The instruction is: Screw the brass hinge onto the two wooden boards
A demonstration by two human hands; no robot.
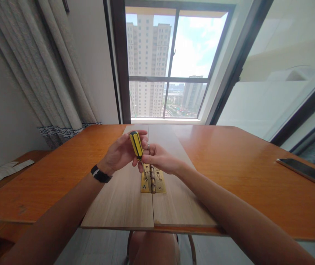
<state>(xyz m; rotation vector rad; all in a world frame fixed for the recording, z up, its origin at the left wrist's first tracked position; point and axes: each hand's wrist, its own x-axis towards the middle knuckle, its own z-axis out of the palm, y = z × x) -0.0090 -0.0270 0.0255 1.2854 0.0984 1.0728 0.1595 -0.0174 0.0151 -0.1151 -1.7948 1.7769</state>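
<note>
A yellow and black screwdriver [136, 145] is tilted over a brass hinge [153, 180], its shaft pointing down to the hinge's left leaf. My left hand [121, 151] is behind and beside the handle with its fingers spread; whether it grips the handle is unclear. Thumb and fingers of my right hand [158, 158] are pinched together near the base of the handle and the top of the shaft. The hinge lies across the seam between two light wooden boards [121, 206], with screw heads visible in its left leaf. My hands cover its upper part.
Beneath the boards is an orange-brown wooden table [229, 162]. A dark flat device [308, 171] lies near its right edge. White strips [7, 173] rest on a lower surface at left. A curtain [44, 66] hangs at left, and a window [171, 79] stands beyond the table.
</note>
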